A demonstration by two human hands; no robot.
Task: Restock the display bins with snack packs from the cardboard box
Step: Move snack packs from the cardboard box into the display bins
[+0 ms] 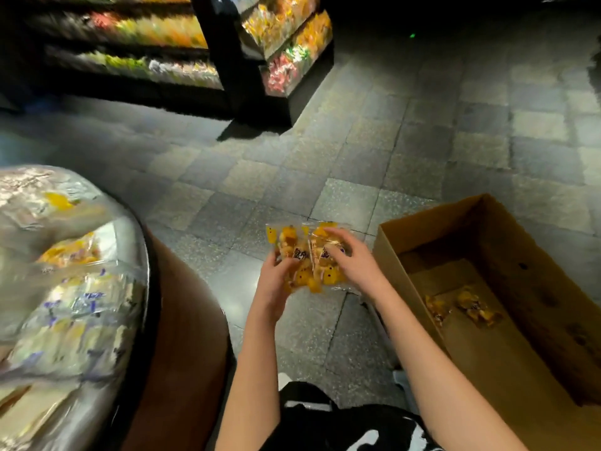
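Right now I see both hands at the middle of the frame, above the floor, sharing a small bunch of yellow packs. My left hand grips the bunch from below, thumb on the front. My right hand curls over its upper right edge. The box sits open on the floor at the right, just beside my right forearm, with a couple of loose packs on its bottom. At the left edge a round bin holds a blurred heap of clear-wrapped snacks. Shelves of bright snacks stand in the upper left, dim and smeared.
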